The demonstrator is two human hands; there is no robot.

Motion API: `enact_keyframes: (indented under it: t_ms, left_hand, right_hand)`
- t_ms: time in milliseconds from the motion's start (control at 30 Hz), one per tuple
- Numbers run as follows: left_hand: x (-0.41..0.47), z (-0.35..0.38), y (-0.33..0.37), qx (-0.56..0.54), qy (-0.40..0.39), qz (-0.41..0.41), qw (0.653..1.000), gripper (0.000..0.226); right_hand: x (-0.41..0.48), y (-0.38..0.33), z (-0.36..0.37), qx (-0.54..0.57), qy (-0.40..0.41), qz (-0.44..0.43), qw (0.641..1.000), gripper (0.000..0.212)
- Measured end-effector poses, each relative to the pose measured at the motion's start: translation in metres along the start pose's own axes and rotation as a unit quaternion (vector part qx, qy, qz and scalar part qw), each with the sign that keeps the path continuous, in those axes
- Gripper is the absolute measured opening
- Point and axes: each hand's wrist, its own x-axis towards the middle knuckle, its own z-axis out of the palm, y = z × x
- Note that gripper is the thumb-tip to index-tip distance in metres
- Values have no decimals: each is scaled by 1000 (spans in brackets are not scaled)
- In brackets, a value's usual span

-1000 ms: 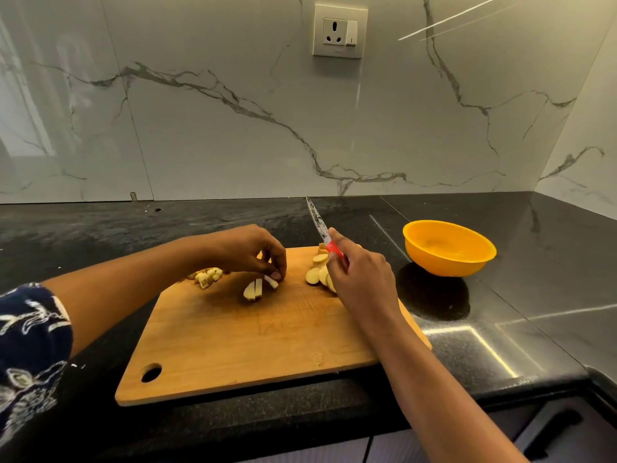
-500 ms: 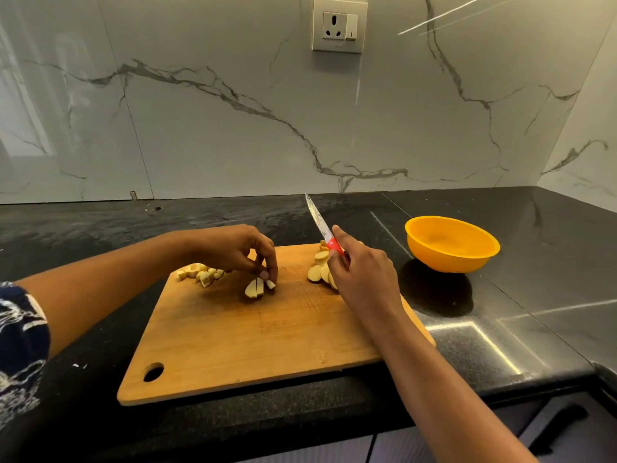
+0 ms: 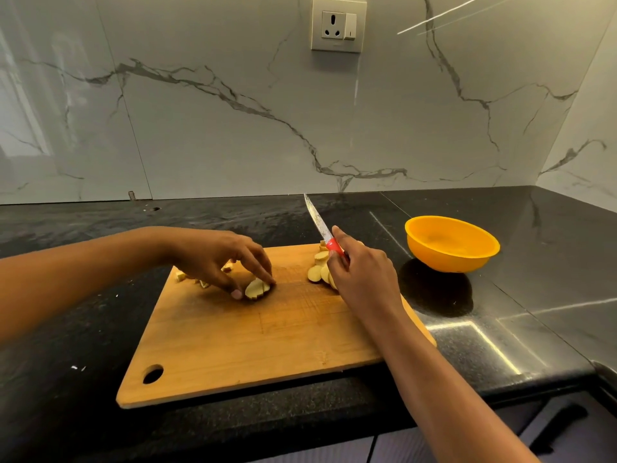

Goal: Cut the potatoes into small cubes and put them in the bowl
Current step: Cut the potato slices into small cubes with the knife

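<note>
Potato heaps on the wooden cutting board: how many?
3: pale small cubes behind the left hand, cut strips between its fingertips, round slices beside the right hand gripping a red-handled knife; hands may hide more.

No readable text, labels, brands or numbers anywhere.

One bowl, one knife, perhaps twelve pieces

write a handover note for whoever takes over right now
Left hand pinches a small potato stack on the cutting board. Right hand grips the red-handled knife, blade raised off the food.
Round slices lie by the right hand; cubes sit behind the left hand. Orange bowl, right of the board, looks empty.
Done: slicing, some cubing. Left: cube the rest, fill the bowl.
</note>
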Motion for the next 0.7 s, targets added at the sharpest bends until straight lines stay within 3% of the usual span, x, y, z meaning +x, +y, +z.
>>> enact_keyframes:
  t_ms: [200,367,433,533,633,700]
  left_hand:
    - [-1,8,5,-34,63,-16,997,34]
    - [-8,35,31,-95,200,-89,971,65]
    - [-6,56,41,-65,290,-124,947,86]
    - [-7,80,56,2,372,-164,914,94]
    - [-13,81,60,7,368,-188,911,101]
    - [-20,81,61,-25,354,-202,913,83]
  right_hand:
    - [0,0,0,2,4,-1,1000,46]
    - [1,-2,0,-12,-9,-1,1000,47]
    - [-1,-5,-2,-23,-26,1,999,47]
    - [-6,-16,-11,-57,-51,2,997,47]
    - [-22,-29,-29,-92,-86,11,992,46]
    - [-42,-37,-40,-108,-136,18,985,44]
